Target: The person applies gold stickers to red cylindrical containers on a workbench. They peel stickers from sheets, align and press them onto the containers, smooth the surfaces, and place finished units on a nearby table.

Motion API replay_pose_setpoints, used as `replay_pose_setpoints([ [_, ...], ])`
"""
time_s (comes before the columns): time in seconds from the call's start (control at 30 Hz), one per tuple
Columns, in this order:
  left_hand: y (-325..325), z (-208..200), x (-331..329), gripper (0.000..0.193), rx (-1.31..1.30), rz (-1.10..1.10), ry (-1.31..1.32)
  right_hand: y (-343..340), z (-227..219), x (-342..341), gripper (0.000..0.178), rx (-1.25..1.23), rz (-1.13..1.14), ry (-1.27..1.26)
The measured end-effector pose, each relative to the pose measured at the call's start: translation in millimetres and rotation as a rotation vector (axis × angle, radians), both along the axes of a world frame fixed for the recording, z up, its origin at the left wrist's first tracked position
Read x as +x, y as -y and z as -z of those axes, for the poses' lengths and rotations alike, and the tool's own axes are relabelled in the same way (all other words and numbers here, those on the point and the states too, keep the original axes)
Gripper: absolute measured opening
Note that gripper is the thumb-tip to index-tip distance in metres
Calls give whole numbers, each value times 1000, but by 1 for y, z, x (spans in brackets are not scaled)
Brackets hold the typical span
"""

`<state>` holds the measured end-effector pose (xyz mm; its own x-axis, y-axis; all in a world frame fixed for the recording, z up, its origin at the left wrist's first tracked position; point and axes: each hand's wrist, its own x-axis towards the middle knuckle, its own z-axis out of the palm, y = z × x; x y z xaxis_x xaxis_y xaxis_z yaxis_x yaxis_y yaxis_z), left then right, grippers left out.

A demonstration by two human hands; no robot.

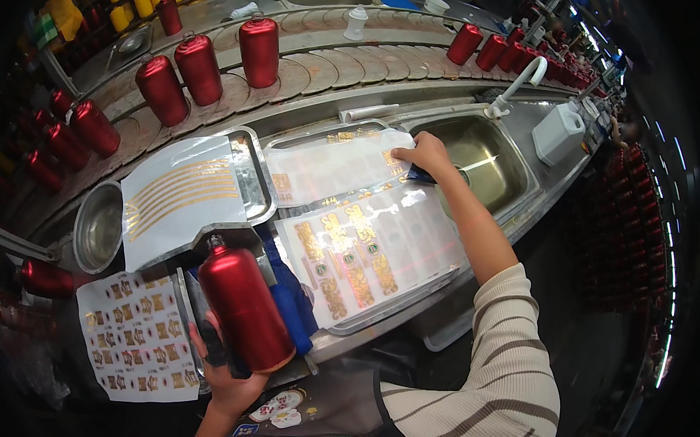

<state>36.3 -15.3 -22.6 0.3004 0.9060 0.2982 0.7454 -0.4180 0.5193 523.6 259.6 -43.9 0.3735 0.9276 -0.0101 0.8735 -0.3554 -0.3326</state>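
A glossy red bottle (246, 312) with a narrow neck rests in my left hand (234, 377), tilted, its base on the palm. Dark covering shows on that hand's fingers. At the far right end of a translucent decal sheet (329, 171), my right hand (427, 154) is closed, thumb beside a gold decal (392, 156). What it pinches is hidden, and something dark shows just under it. Nearer me lies another stack of decal sheets (419, 245) with gold lettering and small green round marks, on a metal tray.
A white sheet with gold stripes (183, 192) lies by a steel bowl (98, 227); another patterned sheet (138, 338) is below. Blue cloth (290, 294) lies mid-counter. Right are a water-filled sink (478, 158), faucet (528, 78) and white jug (559, 134). Red bottles (199, 69) stand on a conveyor (317, 69).
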Motion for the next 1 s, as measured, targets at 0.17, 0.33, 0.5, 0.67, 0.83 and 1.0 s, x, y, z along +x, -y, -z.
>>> replay_pose_setpoints([
  [0.17, 1, -2, 0, 119, 11, 12, 19, -10, 25, 77, 47, 63, 235, -123],
  [0.33, -3, 1, 3, 121, 48, 22, -8, 29, 67, 153, 32, -129, 327, 108],
  [0.5, 2, 0, 0, 118, 14, -33, 29, 10, 4, 80, 27, -116, 35, -982],
  [0.67, 4, 5, 0, 122, 12, -49, -7, 5, -25, -1, 50, 72, -173, -175],
  [0.83, 0, -1, 5, 117, 17, -24, 45, 3, -8, -9, 58, 37, -25, 108],
  [1.0, -1, 0, 3, 119, 40, -10, 45, -7, -15, -1, 65, -83, 71, 1],
])
